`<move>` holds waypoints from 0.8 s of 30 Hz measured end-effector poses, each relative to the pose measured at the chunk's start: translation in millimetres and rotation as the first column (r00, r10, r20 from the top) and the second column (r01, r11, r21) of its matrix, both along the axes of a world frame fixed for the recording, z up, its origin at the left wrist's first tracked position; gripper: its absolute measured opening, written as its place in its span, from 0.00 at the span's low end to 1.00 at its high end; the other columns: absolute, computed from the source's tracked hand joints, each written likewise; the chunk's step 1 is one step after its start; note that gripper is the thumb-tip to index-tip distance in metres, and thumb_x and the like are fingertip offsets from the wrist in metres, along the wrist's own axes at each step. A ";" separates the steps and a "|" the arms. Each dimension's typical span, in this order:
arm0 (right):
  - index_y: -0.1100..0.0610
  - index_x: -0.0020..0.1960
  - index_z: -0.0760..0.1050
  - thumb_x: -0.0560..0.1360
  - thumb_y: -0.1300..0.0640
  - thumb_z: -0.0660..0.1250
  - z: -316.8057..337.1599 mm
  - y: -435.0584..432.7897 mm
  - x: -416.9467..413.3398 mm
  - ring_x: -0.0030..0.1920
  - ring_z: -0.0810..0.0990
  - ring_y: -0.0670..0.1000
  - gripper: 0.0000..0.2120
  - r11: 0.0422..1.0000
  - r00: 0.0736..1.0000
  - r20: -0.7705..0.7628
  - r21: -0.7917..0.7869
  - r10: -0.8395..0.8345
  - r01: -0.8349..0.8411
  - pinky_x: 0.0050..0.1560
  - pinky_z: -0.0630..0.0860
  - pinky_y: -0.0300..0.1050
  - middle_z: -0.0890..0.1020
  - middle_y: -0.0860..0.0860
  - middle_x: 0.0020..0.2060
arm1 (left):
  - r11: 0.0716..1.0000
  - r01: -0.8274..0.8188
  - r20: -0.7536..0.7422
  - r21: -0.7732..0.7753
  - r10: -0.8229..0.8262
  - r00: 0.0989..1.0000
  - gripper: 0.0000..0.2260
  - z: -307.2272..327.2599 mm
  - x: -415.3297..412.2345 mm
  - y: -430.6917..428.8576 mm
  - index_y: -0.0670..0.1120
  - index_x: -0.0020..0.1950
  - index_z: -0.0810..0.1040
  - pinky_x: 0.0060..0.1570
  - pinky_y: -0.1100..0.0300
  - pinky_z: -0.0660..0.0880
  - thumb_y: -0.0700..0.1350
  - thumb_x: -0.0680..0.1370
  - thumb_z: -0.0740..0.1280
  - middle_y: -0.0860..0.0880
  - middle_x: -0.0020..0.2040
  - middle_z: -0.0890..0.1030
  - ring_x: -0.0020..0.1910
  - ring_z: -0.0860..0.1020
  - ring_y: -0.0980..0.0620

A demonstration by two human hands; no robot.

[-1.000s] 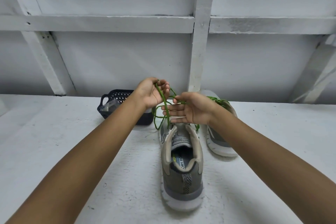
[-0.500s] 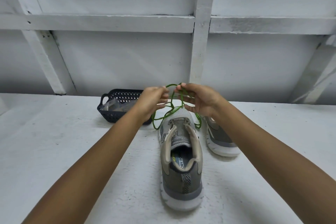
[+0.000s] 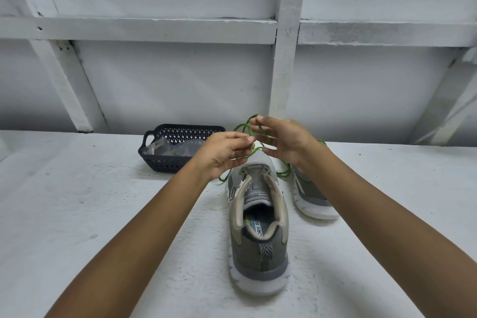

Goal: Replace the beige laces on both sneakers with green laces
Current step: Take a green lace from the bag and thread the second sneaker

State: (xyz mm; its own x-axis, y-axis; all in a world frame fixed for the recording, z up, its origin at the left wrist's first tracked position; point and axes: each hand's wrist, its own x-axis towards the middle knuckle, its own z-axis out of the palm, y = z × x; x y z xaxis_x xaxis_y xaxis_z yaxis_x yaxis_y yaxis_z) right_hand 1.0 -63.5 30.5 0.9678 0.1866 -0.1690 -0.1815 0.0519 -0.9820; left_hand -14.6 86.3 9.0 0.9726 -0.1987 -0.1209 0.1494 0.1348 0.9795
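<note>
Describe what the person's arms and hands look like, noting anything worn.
The left forearm and right forearm are bare, with no sleeves in view. The left hand and right hand wear no gloves, rings, watch or bracelet that shows.

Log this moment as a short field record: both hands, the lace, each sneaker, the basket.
left hand: pinches the green lace above the near sneaker's toe
right hand: fingers curled on a loop of that lace, slightly higher
near sneaker: upright, heel toward the camera, no lace visible across the tongue
far sneaker: to its right, partly hidden by the right forearm
basket: dark plastic, behind-left of the sneakers, clear wrapper inside
</note>
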 end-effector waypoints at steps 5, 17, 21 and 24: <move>0.56 0.42 0.78 0.78 0.58 0.64 -21.4 -8.6 -2.5 0.22 0.67 0.44 0.08 0.942 0.955 0.205 -0.215 -0.214 0.257 0.22 0.63 0.33 0.74 0.51 0.30 | 0.964 -0.214 0.121 0.156 0.196 0.973 0.06 -22.3 0.7 4.1 0.43 0.41 0.76 0.34 0.66 0.76 0.34 0.75 0.68 0.50 0.32 0.80 0.29 0.79 0.59; 0.60 0.55 0.75 0.76 0.67 0.65 -61.2 -14.9 -10.7 0.27 0.78 0.46 0.09 0.883 0.932 0.286 -0.347 -0.220 0.315 0.38 0.81 0.46 0.78 0.52 0.29 | 0.806 -0.443 0.256 0.391 0.367 0.894 0.03 -61.5 7.3 -4.3 0.40 0.46 0.80 0.48 0.48 0.80 0.39 0.74 0.71 0.41 0.43 0.83 0.44 0.82 0.41; 0.59 0.58 0.75 0.75 0.66 0.68 -66.2 -17.1 -10.5 0.29 0.80 0.46 0.12 0.868 0.930 0.290 -0.373 -0.227 0.328 0.42 0.82 0.48 0.80 0.52 0.32 | 0.788 -0.441 0.266 0.429 0.357 0.896 0.04 -64.9 8.2 -3.2 0.40 0.46 0.80 0.47 0.50 0.80 0.40 0.75 0.70 0.43 0.41 0.82 0.40 0.80 0.45; 0.61 0.58 0.75 0.75 0.65 0.67 -69.8 -14.1 -10.3 0.33 0.80 0.50 0.12 0.840 0.909 0.333 -0.392 -0.250 0.375 0.47 0.81 0.54 0.80 0.52 0.32 | 0.783 -0.438 0.280 0.441 0.344 0.896 0.04 -66.6 8.6 -3.1 0.45 0.41 0.78 0.47 0.52 0.79 0.40 0.75 0.70 0.44 0.41 0.82 0.39 0.79 0.49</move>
